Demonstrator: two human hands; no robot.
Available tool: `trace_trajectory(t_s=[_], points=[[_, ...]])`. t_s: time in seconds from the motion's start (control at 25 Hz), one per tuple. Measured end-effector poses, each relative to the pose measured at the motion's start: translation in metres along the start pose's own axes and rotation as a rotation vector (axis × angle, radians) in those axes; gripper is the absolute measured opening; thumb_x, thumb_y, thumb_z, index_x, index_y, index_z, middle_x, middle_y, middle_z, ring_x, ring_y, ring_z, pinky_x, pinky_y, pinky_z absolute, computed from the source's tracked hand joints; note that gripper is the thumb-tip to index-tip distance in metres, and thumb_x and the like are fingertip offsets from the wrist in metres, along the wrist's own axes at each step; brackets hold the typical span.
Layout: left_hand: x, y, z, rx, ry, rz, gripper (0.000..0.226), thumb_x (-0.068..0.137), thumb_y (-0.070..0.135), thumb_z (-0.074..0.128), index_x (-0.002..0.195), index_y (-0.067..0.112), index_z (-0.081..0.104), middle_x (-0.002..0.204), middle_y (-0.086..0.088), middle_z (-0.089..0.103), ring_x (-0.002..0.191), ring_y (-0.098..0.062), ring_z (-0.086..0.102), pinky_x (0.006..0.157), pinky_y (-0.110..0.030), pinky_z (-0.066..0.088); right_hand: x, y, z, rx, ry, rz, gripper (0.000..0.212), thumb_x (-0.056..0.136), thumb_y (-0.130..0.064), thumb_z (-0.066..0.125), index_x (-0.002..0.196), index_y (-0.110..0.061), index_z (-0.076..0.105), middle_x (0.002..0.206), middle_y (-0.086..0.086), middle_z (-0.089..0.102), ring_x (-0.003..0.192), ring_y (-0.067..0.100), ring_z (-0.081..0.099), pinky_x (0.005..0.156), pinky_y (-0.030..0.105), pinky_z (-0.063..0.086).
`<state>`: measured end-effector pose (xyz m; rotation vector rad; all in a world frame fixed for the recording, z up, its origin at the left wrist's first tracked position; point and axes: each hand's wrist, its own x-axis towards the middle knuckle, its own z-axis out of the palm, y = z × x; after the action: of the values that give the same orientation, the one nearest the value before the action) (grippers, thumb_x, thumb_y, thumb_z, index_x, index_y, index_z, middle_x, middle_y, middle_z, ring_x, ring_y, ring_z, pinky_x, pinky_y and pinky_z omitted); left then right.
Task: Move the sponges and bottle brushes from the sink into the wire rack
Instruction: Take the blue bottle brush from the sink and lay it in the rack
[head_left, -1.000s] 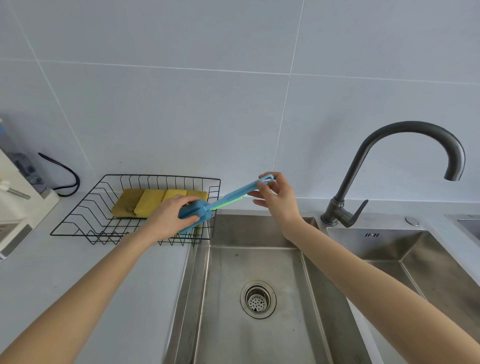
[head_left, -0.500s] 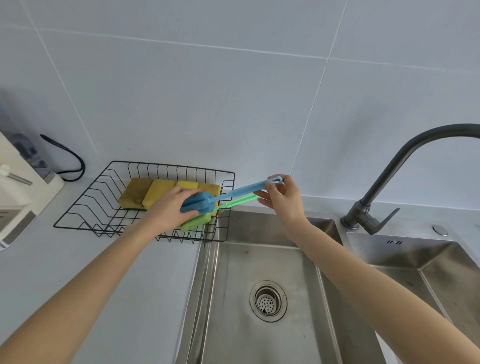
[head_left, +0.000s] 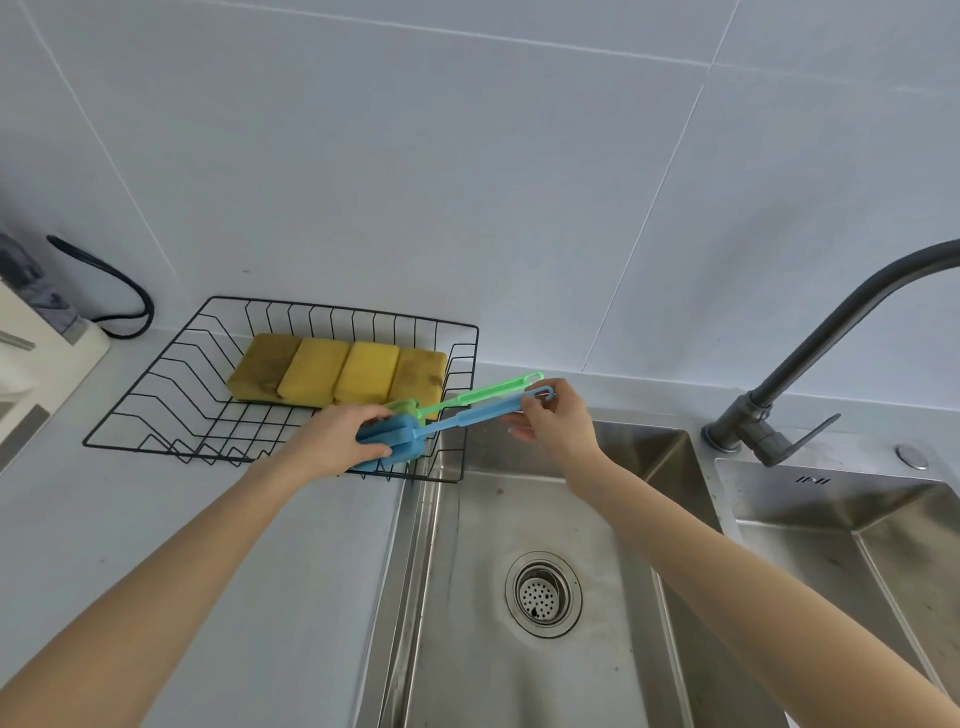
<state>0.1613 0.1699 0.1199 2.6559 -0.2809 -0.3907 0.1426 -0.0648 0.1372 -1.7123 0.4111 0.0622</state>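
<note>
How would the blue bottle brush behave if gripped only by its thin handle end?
The blue bottle brush probably droops head-first: its bulky foam head sits far from the slim handle. The left hand cups that head, the right hand pinches the handle end. It looks light, likely plastic and foam.

Four yellow sponges (head_left: 337, 371) lie side by side in the black wire rack (head_left: 171, 364); blue brush (head_left: 447, 423) and green brush (head_left: 483, 391) cross its right rim above the steel sink (head_left: 467, 649).

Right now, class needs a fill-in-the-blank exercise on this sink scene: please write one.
1. The wire rack holds ____ yellow sponges.
2. The left hand grips the head of the ____ brush.
3. The right hand pinches that brush's ____ end.
4. The sink basin holds ____ sponges.

Missing words: four; blue; handle; no
</note>
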Motion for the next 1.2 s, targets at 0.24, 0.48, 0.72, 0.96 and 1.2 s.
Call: trace_trajectory(t_s=[0.24,0.48,0.72,0.96,1.2], points=[[0.011,-0.004,0.010,0.064,-0.017,-0.043,0.043,0.082,0.020,0.065,0.123,0.015,0.054,0.123,-0.007,0.062,0.109,-0.025,0.057,0.087,-0.035,0.044,0.009,0.014,0.003,-0.099,-0.049,0.053,0.006,0.093,-0.007,0.052,0.094,-0.012,0.049,0.100,0.011,0.061,0.065,0.009,0.064,0.049,0.007,0.052],[0.017,-0.012,0.018,0.065,-0.007,-0.090,0.041,0.081,0.016,0.066,0.121,0.014,0.056,0.122,-0.010,0.063,0.110,-0.028,0.057,0.089,-0.038,0.045,0.006,0.022,0.006,-0.204,-0.070,0.012,0.007,0.092,-0.009,0.055,0.097,-0.014,0.052,0.110,0.014,0.064,0.074,0.014,0.066,0.053,0.007,0.051],[0.020,-0.009,0.022,0.015,-0.023,-0.111,0.046,0.081,0.012,0.065,0.125,0.013,0.054,0.126,-0.011,0.060,0.115,-0.028,0.054,0.093,-0.037,0.043,0.003,0.022,0.003,-0.378,-0.057,-0.044,0.018,0.091,-0.012,0.056,0.108,-0.006,0.058,0.112,0.017,0.064,0.097,0.027,0.066,0.079,0.031,0.055],[0.017,-0.012,0.008,-0.049,-0.206,-0.091,0.054,0.088,0.014,0.056,0.139,0.016,0.038,0.143,-0.008,0.045,0.129,-0.025,0.043,0.106,-0.033,0.036,-0.002,0.016,-0.004,-0.486,-0.111,-0.049,0.028,0.094,-0.019,0.051,0.121,-0.010,0.054,0.101,0.005,0.053,0.064,0.008,0.047,0.048,0.012,0.036],[0.006,-0.001,0.001,0.002,-0.130,-0.073,0.044,0.093,0.026,0.046,0.136,0.019,0.043,0.145,-0.005,0.044,0.132,-0.023,0.040,0.107,-0.034,0.034,-0.010,0.003,-0.018,-0.565,-0.099,-0.077,0.039,0.096,-0.020,0.045,0.135,-0.013,0.044,0.138,0.011,0.048,0.120,0.025,0.051,0.083,0.025,0.041]])
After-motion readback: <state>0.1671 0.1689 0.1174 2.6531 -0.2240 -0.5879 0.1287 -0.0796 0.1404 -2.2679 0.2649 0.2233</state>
